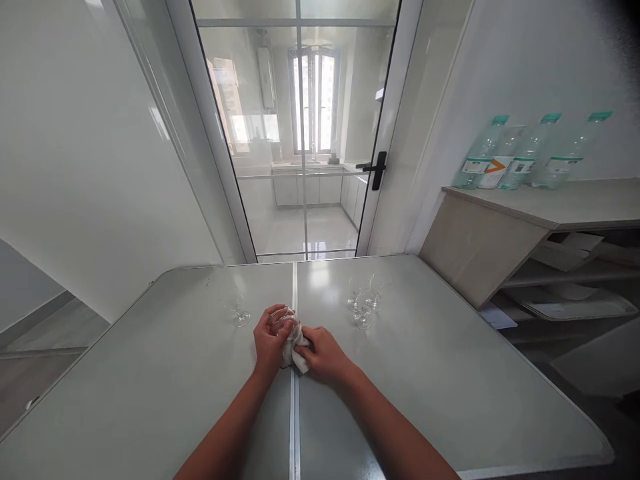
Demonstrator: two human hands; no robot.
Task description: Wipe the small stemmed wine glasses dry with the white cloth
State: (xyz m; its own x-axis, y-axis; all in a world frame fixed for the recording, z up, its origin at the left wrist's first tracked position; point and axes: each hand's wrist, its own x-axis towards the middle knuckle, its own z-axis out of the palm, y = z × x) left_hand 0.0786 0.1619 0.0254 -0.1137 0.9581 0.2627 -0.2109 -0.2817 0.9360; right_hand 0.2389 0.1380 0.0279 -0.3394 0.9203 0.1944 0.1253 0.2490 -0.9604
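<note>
My left hand (267,340) is wrapped round a clear stemmed glass (280,315) over the middle seam of the grey table (425,373). My right hand (325,352) presses a white cloth (295,347) against that glass, fingers closed on the cloth. One more clear glass (241,315) stands to the left of my hands. A small group of clear glasses (364,303) stands to the right, a little farther away.
A glass door (300,133) with a black handle (377,170) is behind the table, with a kitchen beyond. At the right, a wooden shelf unit (525,213) carries several plastic bottles (530,153) with green caps, papers below.
</note>
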